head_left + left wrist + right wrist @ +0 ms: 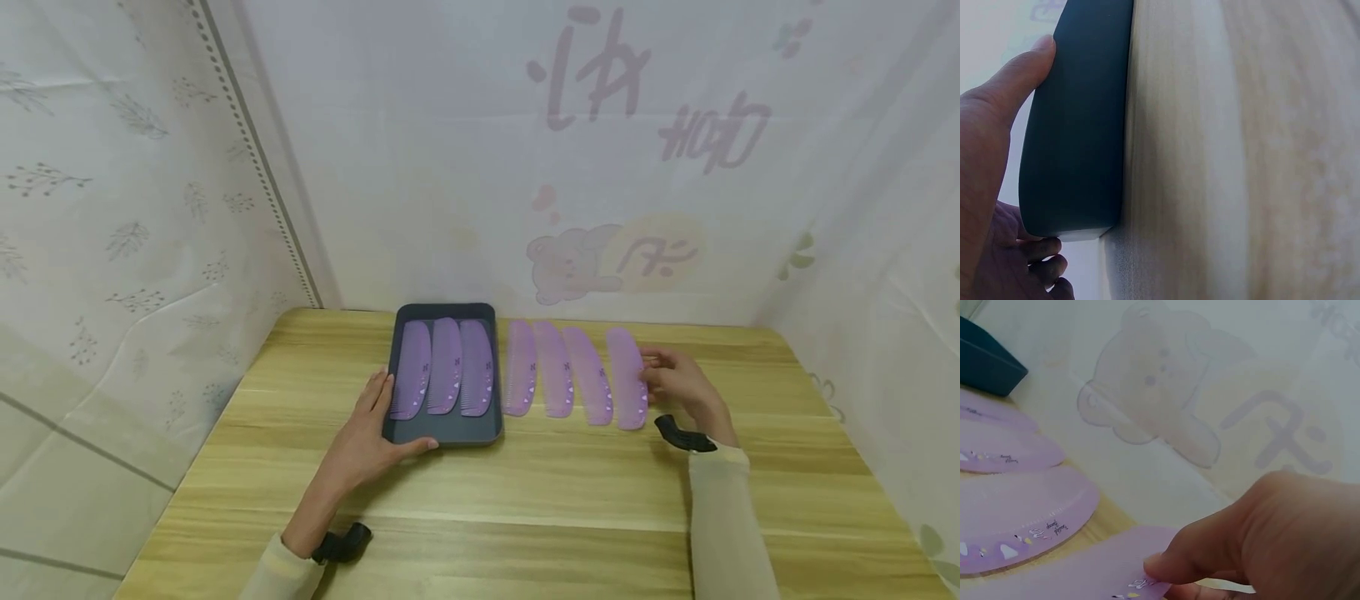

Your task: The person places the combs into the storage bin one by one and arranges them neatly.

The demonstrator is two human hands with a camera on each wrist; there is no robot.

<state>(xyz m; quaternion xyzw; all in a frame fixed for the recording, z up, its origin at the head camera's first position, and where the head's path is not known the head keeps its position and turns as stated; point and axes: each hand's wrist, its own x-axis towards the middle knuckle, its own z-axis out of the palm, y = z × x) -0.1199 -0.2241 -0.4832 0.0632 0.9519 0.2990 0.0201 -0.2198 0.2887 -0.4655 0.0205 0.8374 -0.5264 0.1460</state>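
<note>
Rightmost comb [627, 379]: to the right of three other combs [553, 371], outside the tray [450, 431].
Right hand [681, 385]: thumb and fingers nearly closed, pinching this comb's right edge.
Left hand [366, 443]: thumb spread wide from fingers, touching tray's outer sides.
Good handling: light pinch, comb kept level, tray held steady.

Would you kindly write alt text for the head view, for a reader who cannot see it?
A person's right hand pinches the rightmost purple comb of four on a wooden table, while the left hand rests against a dark tray holding three more combs.
</note>
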